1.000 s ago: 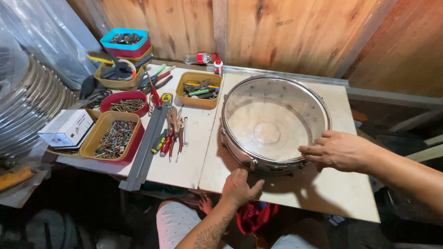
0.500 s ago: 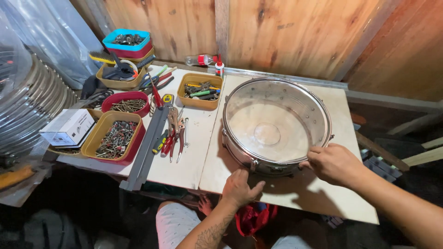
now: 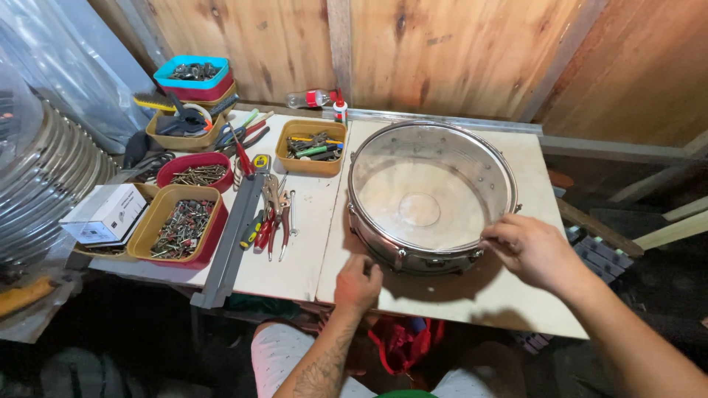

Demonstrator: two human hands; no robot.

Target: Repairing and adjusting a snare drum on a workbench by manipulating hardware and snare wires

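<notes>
Both hands are at the near rim of the metal drum shell [image 3: 431, 195], which sits open side up on the pale workbench [image 3: 310, 250], right of the centre seam and close to the wooden wall behind. The right hand [image 3: 535, 250] comes in from the lower right — fingers curled over the rim at the near right edge, touching the hoop, not wrapped fully around anything. The left hand [image 3: 358, 284] rests on the board just beside the shell's near left side, loosely curled with the knuckles up; whether it pinches anything I cannot tell. Off to the left, well apart from the drum — a yellow tray of tools [image 3: 310, 147], a scatter of pliers [image 3: 269, 214] beside a long grey metal bar [image 3: 232, 247], a yellow tray of screws [image 3: 177, 225] and a red bowl of screws [image 3: 198, 173] behind it. A white box [image 3: 103, 214] lies at the far left edge
</notes>
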